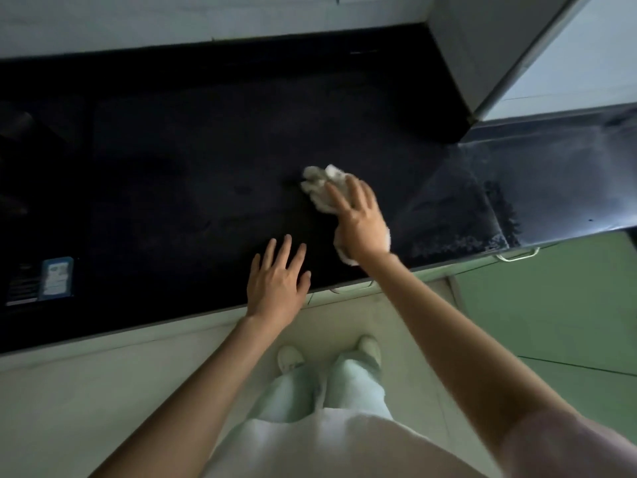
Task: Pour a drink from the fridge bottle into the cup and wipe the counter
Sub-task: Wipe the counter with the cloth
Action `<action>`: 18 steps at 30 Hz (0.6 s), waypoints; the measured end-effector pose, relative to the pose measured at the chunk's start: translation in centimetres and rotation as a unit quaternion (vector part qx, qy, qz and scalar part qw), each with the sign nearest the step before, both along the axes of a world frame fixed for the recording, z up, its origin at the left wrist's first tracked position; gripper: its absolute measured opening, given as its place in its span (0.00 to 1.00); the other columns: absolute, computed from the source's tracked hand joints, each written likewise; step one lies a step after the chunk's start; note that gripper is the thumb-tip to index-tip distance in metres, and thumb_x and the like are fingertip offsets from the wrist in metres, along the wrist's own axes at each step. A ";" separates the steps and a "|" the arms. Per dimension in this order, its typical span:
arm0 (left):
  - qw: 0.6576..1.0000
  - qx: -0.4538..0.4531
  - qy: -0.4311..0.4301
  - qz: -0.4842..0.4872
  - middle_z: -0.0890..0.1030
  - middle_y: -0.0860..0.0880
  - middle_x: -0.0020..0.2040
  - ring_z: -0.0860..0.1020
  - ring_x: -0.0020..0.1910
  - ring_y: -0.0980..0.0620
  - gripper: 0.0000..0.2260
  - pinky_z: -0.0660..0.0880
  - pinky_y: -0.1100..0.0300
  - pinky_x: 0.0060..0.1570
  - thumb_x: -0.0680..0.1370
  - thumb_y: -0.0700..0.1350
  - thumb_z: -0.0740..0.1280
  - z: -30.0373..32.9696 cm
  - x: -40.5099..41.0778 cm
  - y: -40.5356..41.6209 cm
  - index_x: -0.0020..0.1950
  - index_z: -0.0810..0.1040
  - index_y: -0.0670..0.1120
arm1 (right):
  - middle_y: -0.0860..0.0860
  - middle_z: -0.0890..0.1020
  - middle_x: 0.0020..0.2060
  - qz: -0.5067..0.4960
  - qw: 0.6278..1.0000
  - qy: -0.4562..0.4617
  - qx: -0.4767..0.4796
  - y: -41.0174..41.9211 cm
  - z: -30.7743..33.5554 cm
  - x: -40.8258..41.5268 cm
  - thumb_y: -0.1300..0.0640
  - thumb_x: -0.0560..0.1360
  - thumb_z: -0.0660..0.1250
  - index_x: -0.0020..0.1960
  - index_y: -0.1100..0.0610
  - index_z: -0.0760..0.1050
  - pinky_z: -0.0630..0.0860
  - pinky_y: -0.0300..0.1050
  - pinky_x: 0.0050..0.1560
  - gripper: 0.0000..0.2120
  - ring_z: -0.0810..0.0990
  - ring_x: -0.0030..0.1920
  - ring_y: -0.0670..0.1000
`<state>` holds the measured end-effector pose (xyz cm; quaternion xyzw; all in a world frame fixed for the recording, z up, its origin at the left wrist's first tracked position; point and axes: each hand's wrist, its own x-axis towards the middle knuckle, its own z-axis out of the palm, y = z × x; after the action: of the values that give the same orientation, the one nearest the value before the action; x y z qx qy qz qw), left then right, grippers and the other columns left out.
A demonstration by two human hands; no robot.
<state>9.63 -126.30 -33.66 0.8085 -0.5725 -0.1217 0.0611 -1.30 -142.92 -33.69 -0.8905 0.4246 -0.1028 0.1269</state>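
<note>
A crumpled white cloth (320, 183) lies on the black counter (193, 174), right of its middle. My right hand (358, 219) presses flat on the cloth with straight, spread fingers; cloth shows beyond the fingertips and under the wrist. My left hand (277, 281) rests flat on the counter near the front edge, fingers straight, holding nothing. No bottle or cup is in view.
A grey fridge (517, 53) stands at the back right, touching the counter's end. A small blue-labelled packet (57, 282) lies at the counter's front left. A dark shape (20, 132) sits at the far left. Drawer handles (517, 255) run below the counter edge.
</note>
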 end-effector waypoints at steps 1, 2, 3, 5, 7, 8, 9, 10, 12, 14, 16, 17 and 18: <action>1.000 -0.002 0.001 0.000 0.64 0.43 0.75 0.63 0.73 0.39 0.22 0.65 0.40 0.66 0.80 0.52 0.61 -0.1 0.0 0.0 0.73 0.67 0.48 | 0.61 0.63 0.73 -0.019 1.000 0.009 -0.006 -1.6 0.1 -1.3 0.67 0.68 0.64 0.74 0.51 0.64 0.66 0.59 0.69 0.36 0.60 0.72 0.65; 1.000 -0.007 -0.002 0.001 0.65 0.43 0.74 0.64 0.73 0.38 0.22 0.66 0.40 0.66 0.80 0.52 0.61 -0.1 0.0 0.0 0.73 0.68 0.47 | 0.61 0.62 0.73 -0.049 0.999 0.012 -0.007 -3.0 0.2 -2.8 0.67 0.67 0.64 0.74 0.51 0.63 0.65 0.59 0.69 0.37 0.59 0.72 0.65; 1.000 -0.013 -0.005 0.002 0.66 0.43 0.74 0.65 0.72 0.38 0.22 0.67 0.39 0.65 0.79 0.52 0.61 -0.2 -0.1 0.1 0.72 0.69 0.47 | 0.60 0.61 0.73 -0.086 0.996 0.012 0.001 -4.2 0.4 -4.5 0.67 0.66 0.64 0.74 0.50 0.63 0.66 0.60 0.68 0.37 0.58 0.72 0.64; 1.000 -0.012 -0.004 0.003 0.66 0.43 0.74 0.65 0.72 0.38 0.22 0.66 0.39 0.65 0.79 0.52 0.61 -0.4 -0.1 0.1 0.72 0.69 0.47 | 0.56 0.58 0.74 -0.161 0.986 0.013 0.029 -5.0 0.8 -7.3 0.67 0.68 0.66 0.74 0.46 0.60 0.72 0.62 0.62 0.39 0.55 0.73 0.60; 1.000 -0.007 0.001 0.003 0.66 0.43 0.74 0.64 0.72 0.38 0.22 0.65 0.39 0.66 0.79 0.51 0.61 -0.5 -0.1 0.1 0.72 0.69 0.47 | 0.54 0.56 0.75 -0.214 0.976 0.018 0.042 -4.0 1.1 -8.9 0.67 0.69 0.66 0.75 0.45 0.59 0.77 0.62 0.55 0.39 0.53 0.74 0.57; 1.000 -0.008 0.002 0.003 0.66 0.42 0.74 0.65 0.72 0.38 0.22 0.66 0.38 0.65 0.79 0.51 0.61 -0.5 -0.1 0.1 0.72 0.70 0.47 | 0.54 0.56 0.75 -0.227 0.973 0.020 0.030 -2.9 0.9 -9.2 0.67 0.69 0.66 0.75 0.45 0.59 0.77 0.61 0.55 0.39 0.53 0.74 0.57; 1.000 -0.010 0.000 0.003 0.67 0.42 0.73 0.66 0.71 0.37 0.22 0.67 0.38 0.64 0.79 0.51 0.61 -0.5 -0.1 0.0 0.71 0.71 0.46 | 0.55 0.57 0.75 -0.232 0.972 0.018 0.013 -1.7 0.7 -9.2 0.67 0.68 0.66 0.74 0.46 0.60 0.76 0.61 0.58 0.39 0.54 0.73 0.58; 1.000 -0.011 -0.001 0.003 0.68 0.42 0.73 0.67 0.71 0.37 0.22 0.67 0.38 0.64 0.78 0.51 0.62 -0.4 -0.2 0.0 0.71 0.71 0.46 | 0.56 0.58 0.75 -0.234 0.972 0.014 0.002 -0.3 0.4 -9.0 0.67 0.67 0.66 0.74 0.47 0.60 0.74 0.60 0.60 0.39 0.55 0.73 0.59; 1.000 0.001 0.002 0.006 0.67 0.42 0.74 0.65 0.72 0.37 0.22 0.65 0.38 0.65 0.79 0.51 0.63 -0.5 -0.3 0.0 0.72 0.70 0.46 | 0.57 0.57 0.75 -0.226 0.974 0.014 0.002 2.4 -0.1 -7.7 0.66 0.67 0.66 0.75 0.47 0.59 0.71 0.59 0.64 0.39 0.54 0.73 0.60; 1.000 0.002 0.000 0.006 0.66 0.42 0.74 0.65 0.72 0.37 0.23 0.65 0.38 0.65 0.79 0.51 0.64 -0.4 -0.3 0.0 0.72 0.69 0.46 | 0.56 0.57 0.75 -0.189 0.982 0.013 0.005 4.0 -0.2 -5.7 0.67 0.68 0.66 0.75 0.46 0.58 0.74 0.58 0.62 0.40 0.53 0.73 0.59; 1.000 0.008 -0.006 -0.004 0.67 0.42 0.74 0.65 0.71 0.37 0.22 0.67 0.38 0.64 0.79 0.51 0.63 -0.2 -0.2 0.2 0.72 0.69 0.46 | 0.55 0.57 0.75 -0.127 0.992 -0.004 0.011 3.4 0.1 -3.9 0.68 0.69 0.66 0.75 0.46 0.59 0.77 0.56 0.57 0.39 0.54 0.73 0.58; 1.000 0.012 -0.009 -0.009 0.67 0.42 0.74 0.65 0.71 0.37 0.22 0.67 0.38 0.64 0.79 0.51 0.61 -0.2 -0.1 0.2 0.72 0.69 0.46 | 0.55 0.58 0.75 -0.096 0.995 -0.010 0.019 2.5 0.3 -3.3 0.68 0.70 0.66 0.75 0.46 0.60 0.77 0.55 0.56 0.38 0.55 0.73 0.58; 1.000 0.015 -0.010 -0.011 0.66 0.42 0.74 0.65 0.72 0.38 0.22 0.68 0.38 0.65 0.79 0.52 0.61 -0.1 0.0 0.2 0.72 0.69 0.47 | 0.56 0.59 0.74 -0.066 0.997 -0.009 0.024 1.1 0.5 -3.1 0.68 0.70 0.66 0.75 0.47 0.61 0.76 0.55 0.56 0.37 0.56 0.73 0.59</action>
<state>9.63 -126.11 -33.78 0.8041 -0.5800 -0.1231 0.0422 -4.39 -141.80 -33.22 -0.8561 0.4840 -0.1087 0.1451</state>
